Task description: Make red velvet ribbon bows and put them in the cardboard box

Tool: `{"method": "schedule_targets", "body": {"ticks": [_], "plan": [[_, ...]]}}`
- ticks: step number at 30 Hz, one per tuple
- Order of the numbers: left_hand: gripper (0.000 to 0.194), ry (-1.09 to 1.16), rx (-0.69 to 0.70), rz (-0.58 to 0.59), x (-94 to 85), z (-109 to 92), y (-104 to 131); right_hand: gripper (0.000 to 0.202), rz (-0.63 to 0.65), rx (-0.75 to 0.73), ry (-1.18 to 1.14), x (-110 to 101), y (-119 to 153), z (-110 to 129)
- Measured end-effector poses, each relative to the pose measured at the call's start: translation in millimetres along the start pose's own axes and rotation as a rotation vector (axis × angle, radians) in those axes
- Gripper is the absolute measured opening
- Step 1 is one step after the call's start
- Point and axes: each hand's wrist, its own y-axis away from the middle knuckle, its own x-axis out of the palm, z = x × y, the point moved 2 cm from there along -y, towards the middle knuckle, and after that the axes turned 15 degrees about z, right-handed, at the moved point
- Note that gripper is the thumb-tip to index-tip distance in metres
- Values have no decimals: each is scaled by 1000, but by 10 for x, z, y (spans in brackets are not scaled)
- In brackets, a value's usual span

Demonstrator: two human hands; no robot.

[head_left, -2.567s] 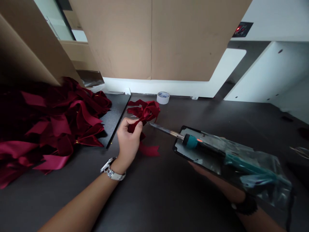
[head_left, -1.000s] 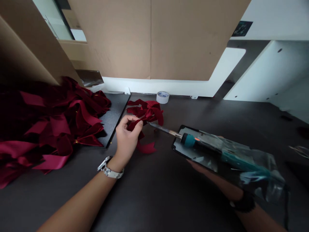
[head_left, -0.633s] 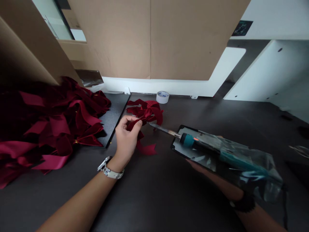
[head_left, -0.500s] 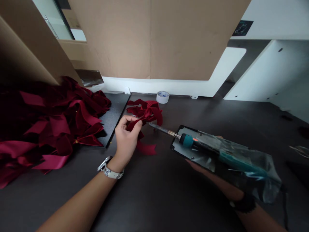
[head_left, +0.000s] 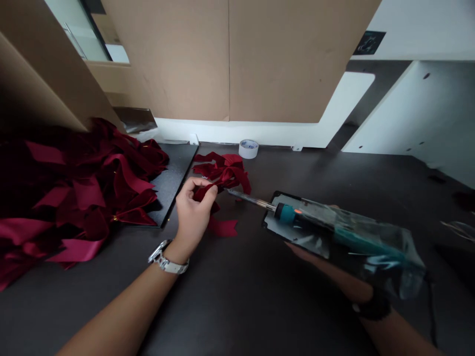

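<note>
My left hand (head_left: 195, 207) pinches a dark red velvet ribbon bow (head_left: 232, 170) between thumb and fingertips. One notched ribbon tail (head_left: 224, 228) hangs below the fingers. From the right, a soldering iron (head_left: 285, 212) with a teal collar and a small orange light points at the bow. Its thin metal tip reaches the ribbon near my left fingertips; whether they touch, I cannot tell. The iron lies along a plastic-wrapped box with a metal plate. My right hand (head_left: 302, 251) is closed round this assembly from beneath, mostly hidden by it.
A large heap of red ribbon bows (head_left: 85, 188) covers the left side, partly on a black board (head_left: 178, 165). A white tape roll (head_left: 248, 149) stands behind the bow. Cardboard (head_left: 260, 64) rises at the back; a cord (head_left: 432, 311) trails from the iron's rear.
The view has shifted slightly. The iron's tip has moved slightly left with the assembly; my left hand keeps its pinch on the bow.
</note>
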Motion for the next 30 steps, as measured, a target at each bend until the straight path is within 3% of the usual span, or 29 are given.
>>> {"method": "schedule_targets", "body": {"ticks": [2, 4, 6, 8, 10, 13, 16, 19, 25, 30], "plan": [[9, 15, -6, -15, -20, 43, -18, 34, -9, 27, 46, 9, -20, -28], [8, -54, 54, -22, -33, 44, -7, 35, -171, -75, 108, 25, -72, -4], [8, -228, 254, 40, -4, -11, 52, 38, -357, -186, 153, 69, -152, 55], [10, -407, 537, 245, 99, -81, 168, 47, -468, -241, 173, 131, -257, 134], [9, -508, 754, 546, 249, -121, 323, 51, -532, -334, 110, 172, -364, 223], [8, -572, 867, 890, 456, -138, 537, 57, -577, -524, -83, 152, -494, 321], [11, -654, 877, 1066, 587, -149, 668, 61, -575, -571, -147, 66, -578, 331], [9, -661, 803, 1169, 637, -176, 717, 61, -582, -587, -129, -16, -619, 293], [13, -518, 517, 1248, 662, -247, 695, 55, -623, -512, -70, -92, -689, 232], [13, -455, 406, 1265, 657, -282, 674, 56, -605, -504, -103, -190, -770, 186]]}}
